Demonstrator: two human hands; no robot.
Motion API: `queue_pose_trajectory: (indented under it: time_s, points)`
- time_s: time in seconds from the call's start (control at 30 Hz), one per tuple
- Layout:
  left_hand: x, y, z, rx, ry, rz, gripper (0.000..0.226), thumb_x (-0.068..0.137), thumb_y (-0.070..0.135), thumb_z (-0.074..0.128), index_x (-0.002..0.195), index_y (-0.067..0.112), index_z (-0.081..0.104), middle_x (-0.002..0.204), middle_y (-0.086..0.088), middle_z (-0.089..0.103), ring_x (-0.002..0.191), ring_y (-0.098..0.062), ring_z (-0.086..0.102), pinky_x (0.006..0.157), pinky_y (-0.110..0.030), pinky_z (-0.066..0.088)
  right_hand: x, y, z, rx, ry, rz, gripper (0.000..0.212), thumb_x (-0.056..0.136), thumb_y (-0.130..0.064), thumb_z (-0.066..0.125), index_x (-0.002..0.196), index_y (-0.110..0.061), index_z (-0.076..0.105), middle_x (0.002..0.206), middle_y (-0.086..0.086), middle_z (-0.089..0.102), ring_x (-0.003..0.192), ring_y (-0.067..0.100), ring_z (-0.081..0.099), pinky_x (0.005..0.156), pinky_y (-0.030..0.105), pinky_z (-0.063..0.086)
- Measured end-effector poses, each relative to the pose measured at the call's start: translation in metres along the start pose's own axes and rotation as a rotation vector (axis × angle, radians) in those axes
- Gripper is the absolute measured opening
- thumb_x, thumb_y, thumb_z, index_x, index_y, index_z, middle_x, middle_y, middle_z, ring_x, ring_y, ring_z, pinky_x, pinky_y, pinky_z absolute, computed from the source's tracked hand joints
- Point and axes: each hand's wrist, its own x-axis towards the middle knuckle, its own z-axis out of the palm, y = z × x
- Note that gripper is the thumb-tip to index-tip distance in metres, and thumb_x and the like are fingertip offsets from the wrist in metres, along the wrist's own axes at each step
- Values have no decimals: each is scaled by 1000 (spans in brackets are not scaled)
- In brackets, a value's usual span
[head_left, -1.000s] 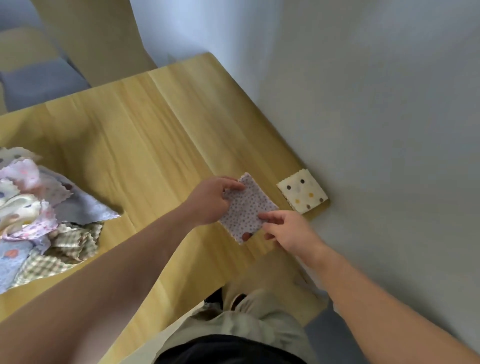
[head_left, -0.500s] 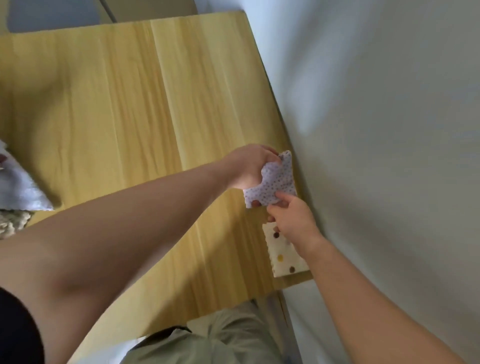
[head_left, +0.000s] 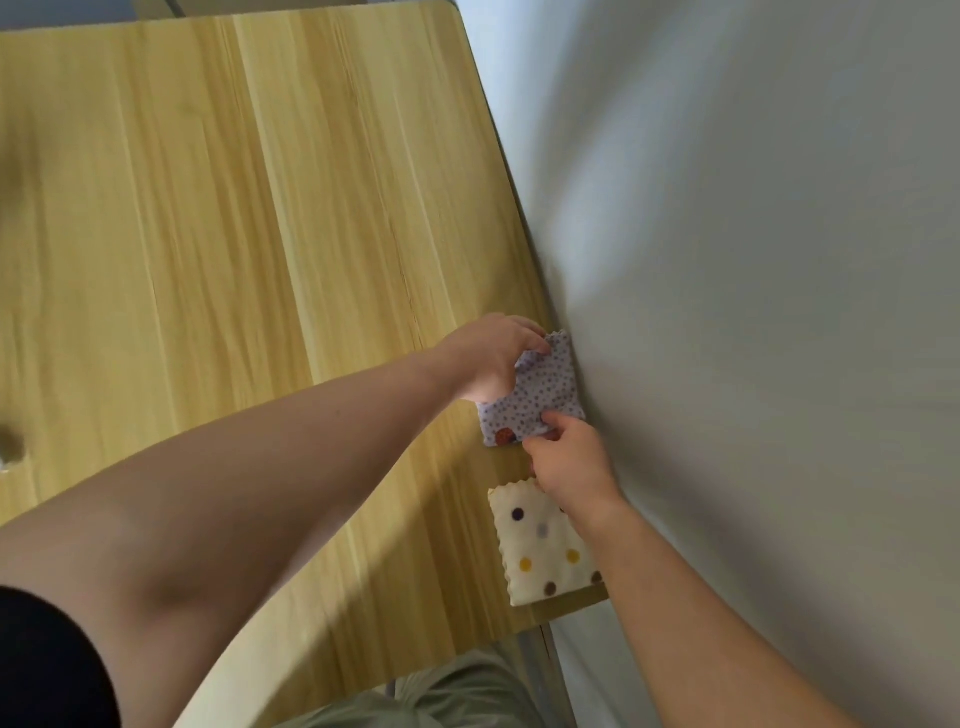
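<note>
The left hand (head_left: 493, 358) pinches the far corner of the small folded lilac cloth square with dark dots (head_left: 540, 400). The square has now come down on the light wooden surface (head_left: 260, 260), just beyond the cream cloth square with coloured dots (head_left: 540, 551). The right hand (head_left: 569, 462) pinches its near edge. The placing seems almost finished.

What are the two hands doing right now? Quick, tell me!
Left hand: closed, gripping the far end of the purple dotted cloth.
Right hand: closed, pinching the near end of the same cloth.
</note>
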Motion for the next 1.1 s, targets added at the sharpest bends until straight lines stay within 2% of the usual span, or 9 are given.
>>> queue_pose_trajectory:
  time_s: [0.27,0.47,0.57,0.63,0.7,0.83,0.9,1.0,1.1]
  points:
    - [-7,1,5,10,-36,-4,75,86,-11,54,152,24,45,162,7,34,137,-26,39,107,-39,43,-3,-3,-2,-158,14,18,28,101,-13,54,125,-6,64,121,9,65,105,25,58,83,24,41]
    - [-18,1,5,68,0,-17,77,88,-7,58,154,29,40,168,2,17,151,-31,21,116,-45,35,-3,-3,5,-238,15,15,11,95,-17,53,96,-14,64,106,6,67,84,19,58,57,24,40]
    - [-43,-2,-2,-12,103,-80,72,89,-5,61,150,29,45,165,0,26,150,-28,25,117,-45,33,-10,-13,5,-274,19,0,17,95,-20,53,106,-14,64,113,5,65,91,20,58,67,28,46]
    - [-70,-7,-7,-112,178,-135,62,92,-7,56,144,26,54,157,2,40,144,-24,35,113,-42,38,-21,-27,7,-272,25,-43,33,96,-18,52,129,-16,57,121,1,57,97,18,55,75,28,45]
    - [-108,-15,-13,-229,239,-227,53,95,-8,47,133,27,63,146,8,50,135,-17,45,106,-37,45,-35,-46,17,-258,-6,-120,40,97,-19,53,137,-23,51,128,1,56,96,16,59,65,26,45]
    - [-205,-24,-27,-385,357,-409,41,99,4,43,116,31,69,128,12,60,116,-9,57,96,-32,49,-77,-86,52,-207,-141,-285,18,101,-27,54,118,-24,56,99,-8,62,78,12,64,69,33,52]
    - [-259,-26,-35,-484,439,-499,35,100,11,46,110,35,70,114,22,64,104,-2,60,82,-21,49,-106,-105,71,-228,-195,-361,13,103,-35,50,112,-28,55,89,-14,57,74,12,64,66,33,53]
    - [-336,-34,-42,-611,601,-595,26,99,19,54,99,39,71,95,29,67,92,4,62,58,-8,39,-155,-125,104,-246,-236,-483,17,103,-39,46,110,-28,56,89,-13,60,69,9,62,49,20,40]
    - [-404,-47,-46,-661,728,-605,19,97,22,61,96,37,72,85,27,70,86,2,65,60,-7,41,-201,-135,145,-216,-269,-612,27,103,-43,45,109,-20,58,81,-9,62,65,8,58,55,23,42]
